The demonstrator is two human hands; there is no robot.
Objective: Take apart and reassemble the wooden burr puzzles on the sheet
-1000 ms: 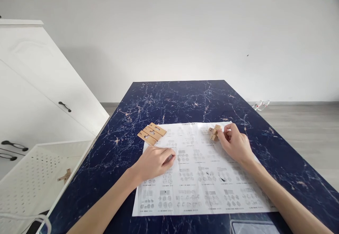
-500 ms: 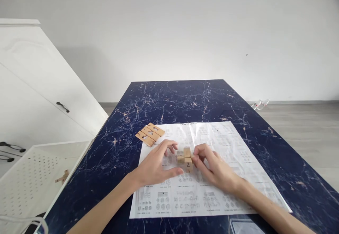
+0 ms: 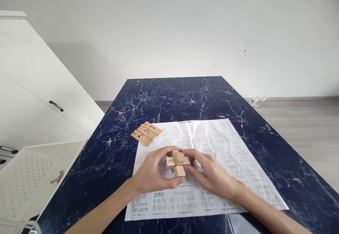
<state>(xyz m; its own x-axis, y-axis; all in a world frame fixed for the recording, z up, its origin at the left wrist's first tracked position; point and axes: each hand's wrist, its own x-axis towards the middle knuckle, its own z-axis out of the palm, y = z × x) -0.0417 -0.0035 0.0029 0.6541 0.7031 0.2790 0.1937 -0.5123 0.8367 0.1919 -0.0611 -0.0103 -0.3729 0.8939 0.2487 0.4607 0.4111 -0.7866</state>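
Between my hands is a small interlocking wooden burr puzzle (image 3: pixel 179 158), cross-shaped, with a "3" marked on its left arm. My left hand (image 3: pixel 155 172) curls around its left side, fingers at the back and thumb at the front end. On the right, my right hand (image 3: pixel 209 170) pinches the puzzle with index finger and thumb. Beneath both hands lies a printed paper sheet (image 3: pixel 222 145) with rows of small diagrams. Three flat slotted wooden pieces (image 3: pixel 150 137), numbered, lie side by side at the sheet's far left corner.
The dark blue marbled table (image 3: pixel 169 100) runs back to a pale wall. A clear-topped flat object (image 3: pixel 242 223) lies at the near edge. To the left are a white cabinet (image 3: pixel 53 82) and a perforated white tray (image 3: pixel 26 177) holding a wooden piece (image 3: pixel 57 177).
The puzzle has been turned, so the "3" shows where "2" and "1" faced me. My left hand has closed in around it. The view has shifted slightly.
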